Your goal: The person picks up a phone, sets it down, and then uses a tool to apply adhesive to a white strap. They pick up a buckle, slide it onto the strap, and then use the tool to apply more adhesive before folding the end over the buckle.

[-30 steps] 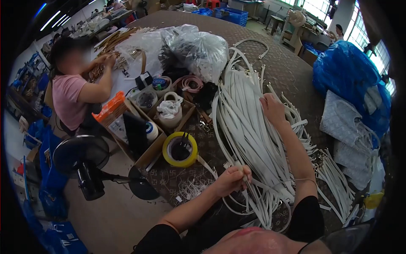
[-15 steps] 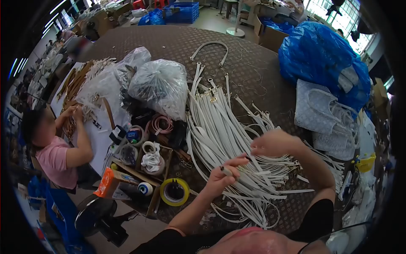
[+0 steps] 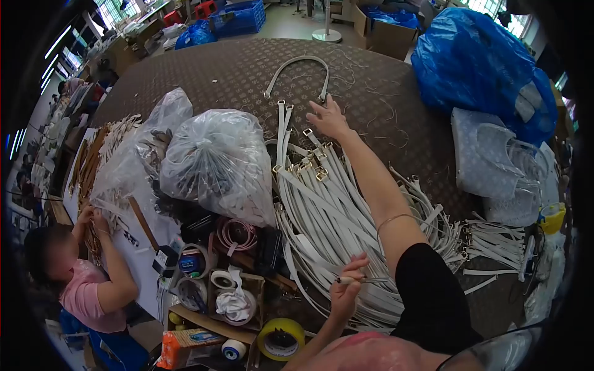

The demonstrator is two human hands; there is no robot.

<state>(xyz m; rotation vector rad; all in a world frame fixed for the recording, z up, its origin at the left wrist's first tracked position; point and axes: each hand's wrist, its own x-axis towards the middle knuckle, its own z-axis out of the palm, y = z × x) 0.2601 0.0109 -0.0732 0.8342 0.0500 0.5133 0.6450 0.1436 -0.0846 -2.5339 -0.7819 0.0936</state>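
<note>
A big heap of white straps (image 3: 322,210) with gold buckles lies on the brown patterned table (image 3: 223,68). My right hand (image 3: 327,117) is stretched far out, fingers spread, over the buckle ends at the heap's far edge, just short of a lone curved white strap (image 3: 297,65). My left hand (image 3: 348,284) is near me, pinched on a thin dark pen-like tool (image 3: 362,280) above the near ends of the straps.
Clear plastic bags (image 3: 216,161) sit left of the heap. A cardboard tray (image 3: 213,321) with tape rolls and a yellow tape roll (image 3: 281,339) stand at the near edge. A blue bag (image 3: 482,68) and quilted white pieces (image 3: 489,161) lie right. A person in pink (image 3: 86,290) works at left.
My right hand let go near the middle of the heap and reached out to its far end. My left hand dropped back toward me. The view tilted further over the table.
</note>
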